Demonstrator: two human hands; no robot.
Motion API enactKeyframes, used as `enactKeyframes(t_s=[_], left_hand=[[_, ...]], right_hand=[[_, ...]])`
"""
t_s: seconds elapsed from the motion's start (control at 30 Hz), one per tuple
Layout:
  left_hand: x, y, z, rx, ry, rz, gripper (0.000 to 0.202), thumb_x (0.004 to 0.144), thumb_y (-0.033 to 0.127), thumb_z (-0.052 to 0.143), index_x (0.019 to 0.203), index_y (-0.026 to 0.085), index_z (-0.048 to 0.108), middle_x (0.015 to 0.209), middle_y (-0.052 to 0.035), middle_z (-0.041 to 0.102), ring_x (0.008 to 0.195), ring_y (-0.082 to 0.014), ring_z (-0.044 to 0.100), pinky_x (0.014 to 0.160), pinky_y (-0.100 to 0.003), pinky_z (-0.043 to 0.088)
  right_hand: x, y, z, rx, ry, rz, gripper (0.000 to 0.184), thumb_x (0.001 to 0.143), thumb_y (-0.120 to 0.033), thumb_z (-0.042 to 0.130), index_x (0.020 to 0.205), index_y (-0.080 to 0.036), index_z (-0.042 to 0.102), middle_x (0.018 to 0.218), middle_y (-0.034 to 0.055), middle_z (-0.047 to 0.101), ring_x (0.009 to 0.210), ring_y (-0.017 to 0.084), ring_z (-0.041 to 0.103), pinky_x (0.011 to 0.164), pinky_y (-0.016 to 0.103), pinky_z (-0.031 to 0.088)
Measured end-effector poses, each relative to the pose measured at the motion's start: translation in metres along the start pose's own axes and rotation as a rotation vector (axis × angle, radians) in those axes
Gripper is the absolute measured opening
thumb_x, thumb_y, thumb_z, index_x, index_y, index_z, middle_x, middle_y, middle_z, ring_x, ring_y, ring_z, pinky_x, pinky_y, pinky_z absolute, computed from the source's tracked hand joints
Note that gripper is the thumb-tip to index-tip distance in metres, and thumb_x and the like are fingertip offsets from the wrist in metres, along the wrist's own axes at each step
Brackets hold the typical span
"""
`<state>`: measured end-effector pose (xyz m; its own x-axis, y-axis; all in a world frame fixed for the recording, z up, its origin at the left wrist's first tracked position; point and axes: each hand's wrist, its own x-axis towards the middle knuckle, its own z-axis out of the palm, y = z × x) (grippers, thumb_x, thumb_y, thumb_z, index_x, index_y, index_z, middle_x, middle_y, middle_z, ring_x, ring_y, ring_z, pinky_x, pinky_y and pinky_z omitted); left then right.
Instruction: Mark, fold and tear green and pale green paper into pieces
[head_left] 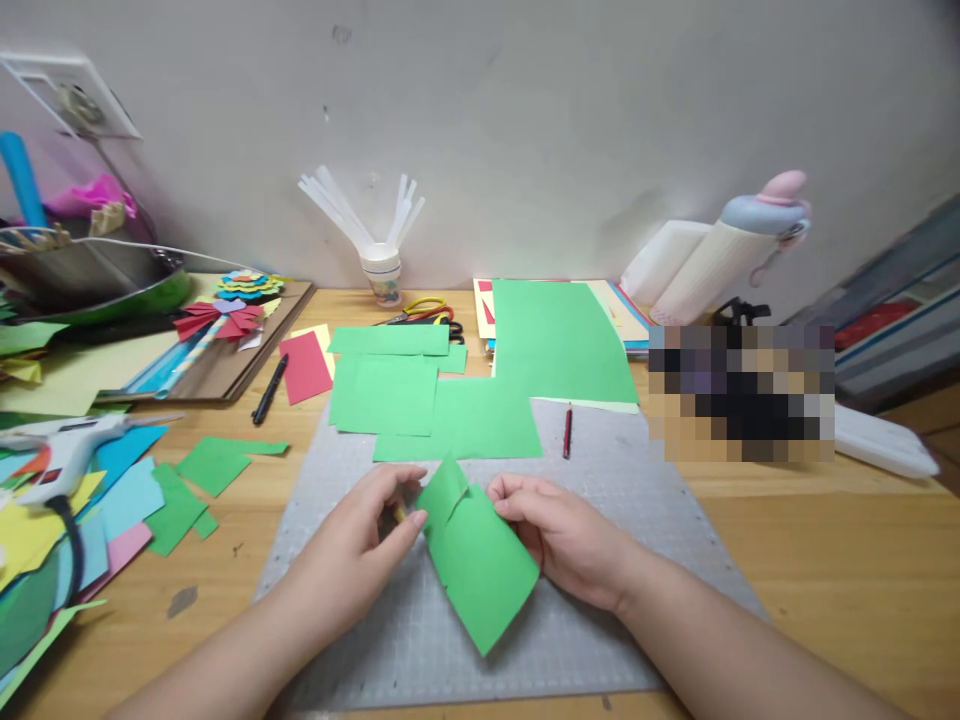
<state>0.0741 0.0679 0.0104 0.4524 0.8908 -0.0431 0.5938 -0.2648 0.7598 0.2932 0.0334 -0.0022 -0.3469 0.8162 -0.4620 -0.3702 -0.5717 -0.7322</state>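
Note:
A green paper piece [484, 575] is held up at a slant over the grey cutting mat [600, 640], one corner pointing toward me. Its top has a slit or crease with a slightly raised flap. My right hand [559, 525] pinches the upper right edge between thumb and fingers. At the left edge, my left hand [379, 525] has its fingers curled and its thumb tip against the paper; its other fingertips are partly hidden. Just beyond lie cut green sheets [487, 415] and a dark red pencil [568, 430].
Left are a black pen [270, 390], a glue gun [71, 450] and coloured paper scraps [127, 500]. At the back stand a paper cup [382, 275] with white strips, scissors [427, 310], a large green sheet [562, 340] and a bottle [720, 260].

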Motion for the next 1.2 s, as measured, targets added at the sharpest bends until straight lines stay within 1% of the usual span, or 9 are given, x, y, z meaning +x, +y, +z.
enactKeyframes(t_s=[0.1, 0.23, 0.37, 0.5, 0.8, 0.9, 1.03, 1.1, 1.2], left_hand=[[0.0006, -0.0005, 0.0023, -0.178, -0.031, -0.039, 0.037, 0.087, 0.034, 0.054, 0.122, 0.022, 0.055, 0.089, -0.0041, 0.064, 0.077, -0.0167, 0.059, 0.07, -0.033, 0.05], [0.0007, 0.0001, 0.0057, -0.471, -0.075, -0.137, 0.041, 0.085, 0.04, 0.058, 0.12, 0.018, 0.054, 0.074, 0.0009, 0.055, 0.068, -0.0133, 0.055, 0.061, -0.027, 0.045], [0.0012, 0.0024, 0.0044, -0.466, -0.027, -0.154, 0.041, 0.083, 0.044, 0.06, 0.115, 0.019, 0.056, 0.071, 0.0025, 0.052, 0.065, -0.0123, 0.052, 0.059, -0.025, 0.042], [0.0024, 0.0016, 0.0017, -0.451, 0.025, -0.177, 0.039, 0.082, 0.044, 0.06, 0.113, 0.019, 0.056, 0.071, 0.0021, 0.054, 0.064, -0.0125, 0.052, 0.057, -0.025, 0.042], [-0.0003, -0.0004, 0.0007, -0.332, 0.114, -0.151, 0.029, 0.086, 0.039, 0.055, 0.109, 0.022, 0.057, 0.068, 0.0037, 0.05, 0.061, -0.0121, 0.048, 0.055, -0.023, 0.039], [-0.0021, -0.0005, -0.0005, -0.369, 0.08, -0.139, 0.038, 0.086, 0.04, 0.057, 0.12, 0.025, 0.053, 0.078, 0.0008, 0.057, 0.07, -0.0142, 0.056, 0.06, -0.024, 0.046], [-0.0062, -0.0023, -0.0022, -0.282, -0.105, -0.032, 0.065, 0.085, 0.032, 0.059, 0.144, 0.037, 0.033, 0.12, -0.0045, 0.063, 0.107, -0.0213, 0.061, 0.081, -0.031, 0.052], [-0.0073, -0.0015, -0.0013, -0.138, -0.172, 0.108, 0.054, 0.088, 0.023, 0.052, 0.138, 0.04, 0.045, 0.117, -0.002, 0.066, 0.106, -0.0192, 0.062, 0.081, -0.028, 0.051], [-0.0062, 0.0031, 0.0018, -0.029, -0.22, 0.296, 0.042, 0.087, 0.01, 0.043, 0.11, 0.035, 0.067, 0.096, 0.0007, 0.07, 0.085, -0.0132, 0.065, 0.071, -0.022, 0.05]], right_hand=[[-0.0002, 0.0004, -0.0011, -0.026, -0.012, -0.014, 0.02, 0.069, -0.029, 0.065, 0.069, -0.019, 0.048, 0.061, -0.0058, 0.042, 0.056, 0.01, 0.036, 0.055, 0.025, 0.027], [0.0002, 0.0002, -0.0013, -0.04, 0.024, -0.029, 0.021, 0.068, -0.03, 0.067, 0.069, -0.019, 0.049, 0.061, -0.0059, 0.043, 0.056, 0.009, 0.035, 0.055, 0.025, 0.027], [-0.0003, -0.0013, 0.0006, -0.021, 0.036, -0.03, 0.026, 0.071, -0.035, 0.07, 0.071, -0.018, 0.049, 0.062, -0.0065, 0.042, 0.056, 0.009, 0.036, 0.055, 0.024, 0.027], [-0.0026, -0.0036, 0.0028, -0.012, 0.045, 0.045, 0.032, 0.07, -0.039, 0.074, 0.083, -0.02, 0.053, 0.067, -0.0059, 0.05, 0.058, 0.009, 0.045, 0.058, 0.024, 0.033], [-0.0015, 0.001, -0.0012, -0.057, -0.044, 0.043, 0.041, 0.07, -0.04, 0.077, 0.097, -0.017, 0.054, 0.078, -0.0004, 0.061, 0.066, 0.011, 0.057, 0.068, 0.029, 0.045], [-0.0013, 0.0017, -0.0012, -0.058, -0.067, 0.028, 0.043, 0.071, -0.043, 0.077, 0.098, -0.017, 0.055, 0.08, 0.001, 0.063, 0.071, 0.013, 0.06, 0.073, 0.033, 0.048], [-0.0016, 0.0031, -0.0023, -0.084, -0.072, 0.003, 0.041, 0.073, -0.043, 0.076, 0.097, -0.017, 0.055, 0.079, 0.0, 0.064, 0.068, 0.011, 0.059, 0.067, 0.027, 0.046], [-0.0015, 0.0039, -0.0032, -0.112, -0.06, -0.019, 0.038, 0.074, -0.042, 0.075, 0.096, -0.017, 0.056, 0.076, -0.0012, 0.064, 0.064, 0.008, 0.056, 0.062, 0.023, 0.042], [-0.0015, 0.0039, -0.0029, -0.138, -0.059, -0.031, 0.036, 0.075, -0.041, 0.074, 0.097, -0.017, 0.057, 0.071, -0.0028, 0.063, 0.058, 0.006, 0.054, 0.056, 0.019, 0.039]])
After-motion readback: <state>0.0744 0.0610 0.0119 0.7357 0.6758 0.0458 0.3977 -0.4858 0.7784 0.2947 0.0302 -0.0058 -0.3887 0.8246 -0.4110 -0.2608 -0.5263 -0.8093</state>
